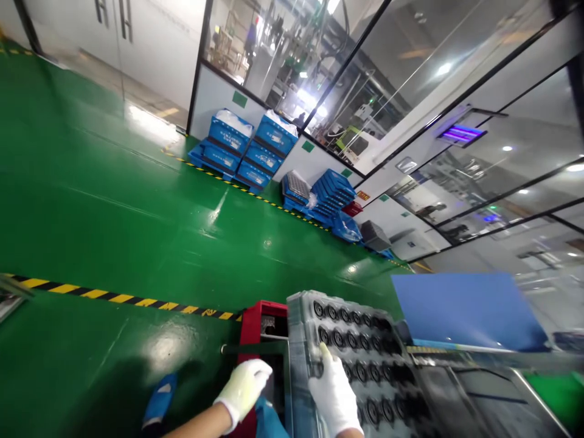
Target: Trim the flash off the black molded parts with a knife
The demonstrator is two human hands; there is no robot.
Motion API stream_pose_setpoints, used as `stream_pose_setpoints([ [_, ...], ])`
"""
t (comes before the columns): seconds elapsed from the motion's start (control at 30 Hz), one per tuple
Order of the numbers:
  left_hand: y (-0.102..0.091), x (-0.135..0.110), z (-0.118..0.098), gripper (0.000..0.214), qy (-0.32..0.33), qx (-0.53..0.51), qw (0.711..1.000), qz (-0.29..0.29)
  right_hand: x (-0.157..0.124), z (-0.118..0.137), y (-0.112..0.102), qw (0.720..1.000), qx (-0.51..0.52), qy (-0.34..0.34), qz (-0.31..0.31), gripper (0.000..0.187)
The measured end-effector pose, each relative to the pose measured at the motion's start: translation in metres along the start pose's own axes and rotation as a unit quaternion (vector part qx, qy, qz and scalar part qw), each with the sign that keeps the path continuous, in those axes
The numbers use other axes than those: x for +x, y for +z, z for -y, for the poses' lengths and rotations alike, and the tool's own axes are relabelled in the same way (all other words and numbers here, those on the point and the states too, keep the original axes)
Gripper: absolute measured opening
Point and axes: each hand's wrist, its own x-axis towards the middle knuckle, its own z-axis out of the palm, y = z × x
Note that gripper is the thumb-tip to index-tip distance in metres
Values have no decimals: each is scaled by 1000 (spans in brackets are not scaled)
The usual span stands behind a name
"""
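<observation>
My right hand (335, 392), in a white glove, lies over the clear plastic tray (303, 304), near its left side. One finger stretches forward and points at a black ring-shaped part (324, 334) in the tray. Its other fingers are partly hidden, and I see nothing held in it. Rows of similar round black parts (365, 340) fill the tray's pockets. My left hand (246, 389), also white-gloved, hovers left of the tray by a dark frame edge, fingers curled together. Whatever they may hold is hidden.
A red bin (253, 328) stands behind the left hand. To the right are a blue panel (469, 310) and a metal work surface (442, 395). Stacked blue crates (269, 137) line the far wall. Yellow-black tape (123, 298) crosses the green floor (137, 213).
</observation>
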Motion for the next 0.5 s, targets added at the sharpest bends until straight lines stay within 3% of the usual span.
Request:
stream_pose_setpoints([
  [0.13, 49, 23, -14, 18, -67, -111, 990, 50, -3, 3, -5, 1000, 1, 3, -9, 65],
  [0.23, 87, 40, -35, 29, -131, -215, 965, 76, -5, 6, -8, 1000, 21, 6, -15, 65],
  [0.33, 112, 52, -57, 37, -154, -283, 941, 102, -9, 2, -7, 998, 55, 4, -23, 67],
  [0.43, 124, 58, -71, 44, -158, -298, 936, 105, -18, -24, -7, 994, 98, -1, -49, 62],
  [0.5, 131, 61, -77, 49, -166, -287, 938, 105, -29, -59, -11, 981, 154, 40, -110, 51],
])
